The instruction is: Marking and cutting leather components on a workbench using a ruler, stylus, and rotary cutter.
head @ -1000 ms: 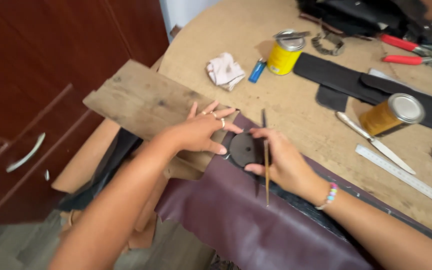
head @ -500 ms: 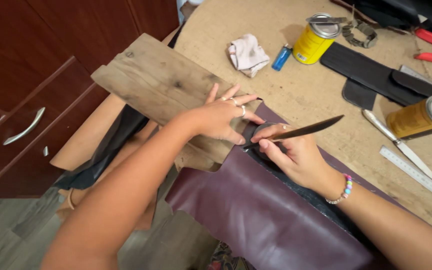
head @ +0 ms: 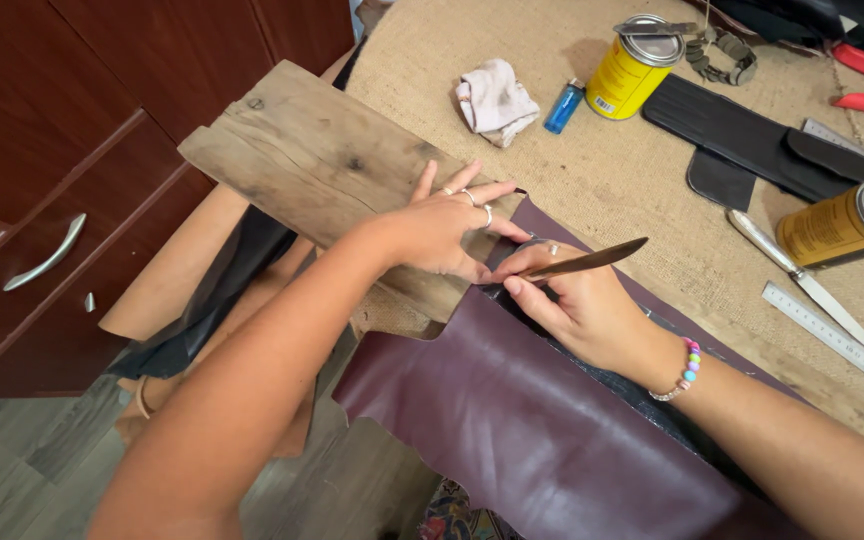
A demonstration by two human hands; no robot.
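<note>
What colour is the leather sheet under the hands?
Dark maroon, a purplish burgundy: the leather sheet shows best in the head view, hanging over the table edge.

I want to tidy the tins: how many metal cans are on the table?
2: a yellow can at the top, beside the blue lighter, and an amber can lying at the right edge. Others may sit outside the view.

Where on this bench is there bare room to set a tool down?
Bare burlap lies between the white rag, the wooden board and the left hand, and again between the right hand, the black leather strip and the knife. The far right edge, round the two cans and the ruler, is crowded.
</note>
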